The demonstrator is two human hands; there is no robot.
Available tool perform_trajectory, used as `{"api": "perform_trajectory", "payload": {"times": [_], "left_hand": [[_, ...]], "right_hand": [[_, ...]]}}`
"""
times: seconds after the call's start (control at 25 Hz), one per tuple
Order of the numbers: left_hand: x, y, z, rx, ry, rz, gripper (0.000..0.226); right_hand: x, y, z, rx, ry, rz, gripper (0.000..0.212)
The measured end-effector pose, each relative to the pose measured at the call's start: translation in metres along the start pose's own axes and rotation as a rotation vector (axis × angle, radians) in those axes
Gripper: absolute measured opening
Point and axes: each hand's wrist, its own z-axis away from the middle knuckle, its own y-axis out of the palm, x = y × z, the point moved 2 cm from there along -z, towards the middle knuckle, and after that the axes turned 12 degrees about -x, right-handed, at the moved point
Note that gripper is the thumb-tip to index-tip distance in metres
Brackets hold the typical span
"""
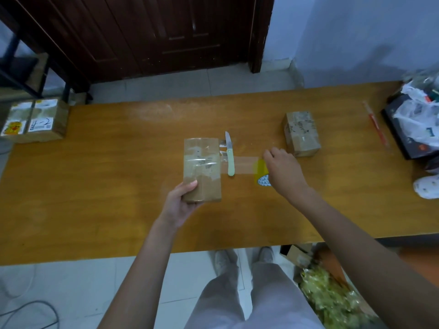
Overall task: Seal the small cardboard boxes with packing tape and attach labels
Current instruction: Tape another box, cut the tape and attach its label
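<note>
Grey trousers (249, 293) and white shoes (223, 260) nearest, down by the floor, beside a bag of shiny green-gold scraps (332, 298). Higher up, on the long orange wooden table (95, 210): left hand (180, 200) curled round the near end of a small brown cardboard box (202, 169), thumb on top, holding tight. Right hand (282, 169) wrapped over a yellow roll of packing tape (260, 173), fingers closed on it. Clear strip of tape (242, 165) stretched from box to roll, passing right over a little knife with a pale green handle (230, 157). 1 more small taped brown box (301, 136) behind the right hand, and a bigger labelled box (35, 119) far left. Red and white pen (376, 124) and plastic bags (418, 115) far right. Sealing looks part done; no new label on yet. Watch out: sticky strip may droop and grab the knife, or twist and stick to itself if pulled crooked. Box may slide if the left hand lets go. Reaching for the blade under tight tape could nick a finger.
</note>
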Motion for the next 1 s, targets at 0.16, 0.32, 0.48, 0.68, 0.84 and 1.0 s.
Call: {"api": "perform_trajectory", "payload": {"times": [0.16, 0.32, 0.48, 0.68, 0.84, 1.0], "left_hand": [[0.035, -0.022, -0.016, -0.16, -0.09, -0.026, 0.053], [0.062, -0.031, -0.032, -0.283, -0.025, -0.263, 0.051], [0.068, -0.035, -0.035, -0.378, 0.109, -0.684, 0.062], [0.052, -0.029, -0.039, -0.662, 0.187, -1.03, 0.058], [0.019, 0.011, -0.055, -0.776, 0.637, -1.148, 0.044], [0.023, 0.035, -0.077, -0.738, 0.805, -1.552, 0.04]], "right_hand": [[0.0, 0.027, 0.024, 0.148, 0.034, 0.011, 0.038], [0.0, 0.04, 0.03, 0.141, 0.059, 0.025, 0.039], [-0.002, 0.043, 0.037, 0.128, 0.087, -0.018, 0.039], [-0.003, 0.045, 0.045, 0.106, 0.13, -0.141, 0.044], [0.0, 0.047, 0.045, 0.102, 0.135, -0.171, 0.046], [-0.002, 0.05, 0.045, 0.068, 0.134, -0.168, 0.05]]}}
